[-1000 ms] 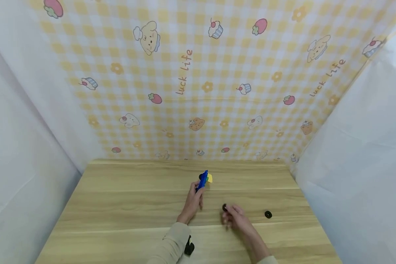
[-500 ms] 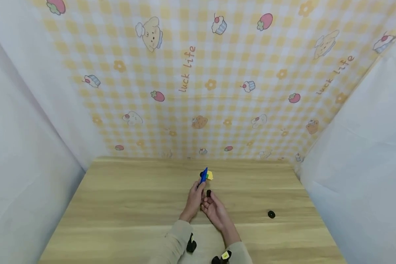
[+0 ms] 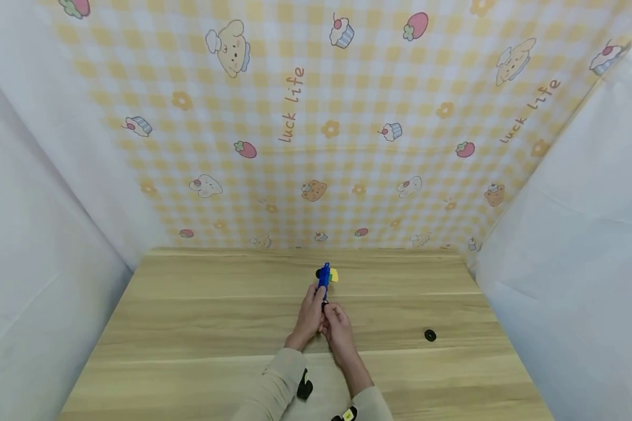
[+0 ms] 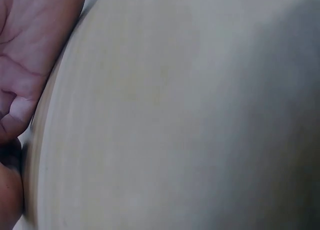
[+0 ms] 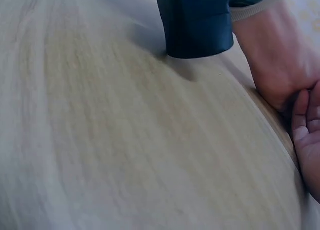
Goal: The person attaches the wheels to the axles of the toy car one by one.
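My left hand [image 3: 309,316] grips a blue toy piece [image 3: 323,275], apparently part of a toy vehicle, which has a yellow part [image 3: 334,275], a bit of green and a black wheel [image 3: 318,273] on its far end. Right beside it, my right hand [image 3: 339,336] pinches a small black wheel [image 3: 325,306] at the near end of the blue piece. Whether that wheel is seated on the piece is hidden by the fingers. Both wrist views catch only parts of the hands, at the frame edges, and not the toy.
Another black wheel [image 3: 430,335] lies flat on the wooden table [image 3: 200,316], off to the right. Black wrist-camera mounts sit on both sleeves; the right wrist view shows the left one's mount [image 5: 197,24]. A checked cloth [image 3: 274,175] hangs behind the table, with white sheets at both sides.
From the right, my right hand has brought the black wheel leftward to the near end of the blue piece, against my left hand. The left hand keeps its grip; the loose wheel stays on the table.
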Tool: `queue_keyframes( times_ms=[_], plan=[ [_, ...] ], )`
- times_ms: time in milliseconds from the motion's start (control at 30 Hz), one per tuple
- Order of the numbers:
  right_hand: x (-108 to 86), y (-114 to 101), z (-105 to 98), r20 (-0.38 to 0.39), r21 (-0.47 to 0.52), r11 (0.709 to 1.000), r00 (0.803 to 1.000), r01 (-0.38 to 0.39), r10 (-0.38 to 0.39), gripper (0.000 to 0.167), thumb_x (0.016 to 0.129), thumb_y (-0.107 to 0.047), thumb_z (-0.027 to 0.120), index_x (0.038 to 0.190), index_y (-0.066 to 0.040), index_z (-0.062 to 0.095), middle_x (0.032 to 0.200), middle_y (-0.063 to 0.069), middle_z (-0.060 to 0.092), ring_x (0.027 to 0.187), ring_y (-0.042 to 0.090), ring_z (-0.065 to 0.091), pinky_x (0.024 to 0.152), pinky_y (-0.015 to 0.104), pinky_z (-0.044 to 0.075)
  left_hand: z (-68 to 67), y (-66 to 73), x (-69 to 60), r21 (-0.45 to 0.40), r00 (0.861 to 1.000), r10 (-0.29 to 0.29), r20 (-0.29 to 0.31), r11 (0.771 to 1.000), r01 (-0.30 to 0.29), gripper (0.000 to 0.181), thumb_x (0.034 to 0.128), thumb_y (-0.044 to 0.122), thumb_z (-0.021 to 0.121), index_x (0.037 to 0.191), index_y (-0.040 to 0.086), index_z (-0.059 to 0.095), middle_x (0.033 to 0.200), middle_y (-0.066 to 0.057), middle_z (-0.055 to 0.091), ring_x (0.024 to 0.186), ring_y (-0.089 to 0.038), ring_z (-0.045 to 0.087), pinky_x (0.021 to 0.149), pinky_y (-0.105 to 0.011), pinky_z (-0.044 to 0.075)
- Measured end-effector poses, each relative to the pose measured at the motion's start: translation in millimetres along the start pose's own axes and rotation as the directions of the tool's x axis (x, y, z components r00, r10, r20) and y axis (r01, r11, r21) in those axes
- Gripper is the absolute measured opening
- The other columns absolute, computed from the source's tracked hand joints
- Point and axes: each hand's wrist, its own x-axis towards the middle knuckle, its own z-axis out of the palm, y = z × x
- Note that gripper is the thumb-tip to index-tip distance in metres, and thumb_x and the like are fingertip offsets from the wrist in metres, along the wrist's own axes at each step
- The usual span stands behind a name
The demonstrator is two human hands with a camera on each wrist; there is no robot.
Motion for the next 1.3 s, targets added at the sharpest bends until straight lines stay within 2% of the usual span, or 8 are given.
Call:
queue_keyframes(
  times_ms=[167, 367, 533, 667, 833, 1000, 1067, 1300],
  plan=[
    [-1.7, 2.3, 1.0, -0.049, -0.041, 0.999, 0.998, 0.029, -0.031, 0.030, 0.101, -0.042, 0.055, 0.102, -0.012, 0.053, 0.082, -0.005, 0.055, 0.070, 0.006, 0.051, 0.063, 0.019, 0.046, 2.7, -1.0, -3.6, 0.017, 0.999, 0.034, -0.002, 0.999, -0.034, 0.050, 0.1040, 0.053, 0.041, 0.132, 0.012, 0.050, 0.069, 0.001, 0.045, 0.050, -0.010, 0.042, 0.046, -0.024, 0.037],
    [-2.5, 2.2, 1.6, -0.066, -0.086, 0.992, 0.993, 0.094, -0.100, 0.030, 0.103, -0.038, 0.052, 0.111, -0.008, 0.050, 0.082, -0.007, 0.059, 0.068, 0.006, 0.051, 0.060, 0.019, 0.044, 5.3, -2.1, -4.8, 0.055, 0.996, 0.073, -0.057, 0.996, -0.070, 0.050, 0.1049, 0.054, 0.036, 0.128, 0.012, 0.051, 0.083, -0.004, 0.052, 0.064, -0.014, 0.050, 0.057, -0.027, 0.042],
    [-0.9, 2.5, 3.3, -0.081, -0.102, 0.991, 0.992, 0.087, -0.096, 0.033, 0.103, -0.040, 0.051, 0.110, -0.007, 0.049, 0.079, -0.005, 0.056, 0.065, 0.008, 0.049, 0.059, 0.020, 0.043, 4.7, -2.0, -5.2, 0.065, 0.993, 0.089, -0.073, 0.994, -0.084, 0.048, 0.1051, 0.053, 0.037, 0.125, 0.012, 0.053, 0.087, -0.006, 0.055, 0.068, -0.015, 0.053, 0.061, -0.028, 0.044],
    [-4.4, 6.2, 3.3, -0.091, -0.101, 0.991, 0.991, 0.088, -0.097, 0.032, 0.104, -0.040, 0.051, 0.106, -0.009, 0.050, 0.080, -0.003, 0.055, 0.066, 0.008, 0.050, 0.059, 0.020, 0.044, 4.0, -5.6, -8.3, 0.066, 0.994, 0.079, -0.072, 0.995, -0.074, 0.047, 0.1059, 0.050, 0.038, 0.125, 0.010, 0.055, 0.082, -0.005, 0.055, 0.064, -0.014, 0.052, 0.057, -0.027, 0.044],
    [-4.5, 3.9, 4.6, -0.076, -0.093, 0.990, 0.991, 0.102, -0.109, 0.031, 0.106, -0.038, 0.047, 0.106, -0.008, 0.049, 0.084, -0.001, 0.054, 0.068, 0.009, 0.051, 0.062, 0.021, 0.046, 2.7, -4.9, -5.9, 0.053, 0.996, 0.043, -0.079, 0.998, -0.039, 0.046, 0.1062, 0.051, 0.036, 0.112, 0.011, 0.058, 0.078, -0.001, 0.050, 0.063, -0.012, 0.049, 0.055, -0.025, 0.041],
    [0.8, -3.9, 7.3, -0.103, -0.078, 0.994, 0.991, 0.081, -0.089, 0.029, 0.104, -0.038, 0.050, 0.104, -0.009, 0.051, 0.085, 0.000, 0.054, 0.069, 0.010, 0.051, 0.063, 0.022, 0.046, 1.8, -0.7, 0.5, 0.023, 0.997, 0.067, -0.043, 0.998, -0.066, 0.049, 0.1085, 0.049, 0.025, 0.098, 0.008, 0.051, 0.068, 0.001, 0.043, 0.054, -0.012, 0.043, 0.049, -0.023, 0.035],
    [1.1, -6.3, 8.3, -0.113, -0.078, 0.995, 0.991, 0.064, -0.073, 0.026, 0.105, -0.036, 0.050, 0.104, -0.009, 0.052, 0.084, 0.000, 0.054, 0.069, 0.011, 0.051, 0.062, 0.022, 0.046, 1.1, -0.7, 1.0, 0.015, 0.997, 0.074, -0.031, 0.997, -0.073, 0.048, 0.1093, 0.046, 0.024, 0.099, 0.008, 0.051, 0.064, 0.001, 0.042, 0.051, -0.011, 0.042, 0.047, -0.022, 0.034],
    [-1.2, -5.5, 6.3, -0.096, -0.082, 0.996, 0.995, 0.034, -0.041, 0.019, 0.108, -0.022, 0.043, 0.107, -0.004, 0.050, 0.081, 0.001, 0.057, 0.067, 0.013, 0.052, 0.062, 0.023, 0.046, -1.2, -5.9, -2.5, 0.050, 0.997, 0.075, -0.017, 0.996, -0.074, 0.038, 0.1110, 0.035, 0.027, 0.119, 0.010, 0.055, 0.062, 0.002, 0.045, 0.048, -0.010, 0.043, 0.047, -0.024, 0.037]
  ],
)
